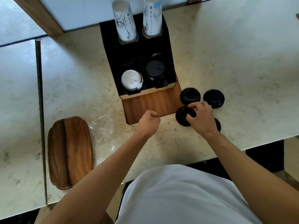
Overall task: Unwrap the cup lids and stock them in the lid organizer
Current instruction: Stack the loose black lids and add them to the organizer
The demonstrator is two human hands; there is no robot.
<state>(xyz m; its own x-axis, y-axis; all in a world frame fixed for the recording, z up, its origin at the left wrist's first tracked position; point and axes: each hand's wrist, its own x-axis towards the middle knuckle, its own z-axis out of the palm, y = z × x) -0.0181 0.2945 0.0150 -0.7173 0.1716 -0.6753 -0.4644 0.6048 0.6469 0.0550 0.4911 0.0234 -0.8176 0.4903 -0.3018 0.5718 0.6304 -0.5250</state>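
Observation:
The black lid organizer (168,46) with a wooden front stands at the middle of the counter. Its front left slot holds a stack of white lids (131,79), its front right slot a stack of black lids (155,70). Several loose black lids lie on the counter to its right: one (190,95), another (213,97), a third (183,116) and one mostly hidden under my wrist (218,124). My right hand (200,118) pinches the third lid with curled fingers. My left hand (149,121) hovers in front of the organizer, loosely curled and holding nothing.
Clear plastic wrap (102,126) lies crumpled on the counter left of the organizer, beside a wooden tray (70,152). Two stacks of paper cups (125,21) stand in the organizer's back slots. The counter's front edge (210,156) runs near my body.

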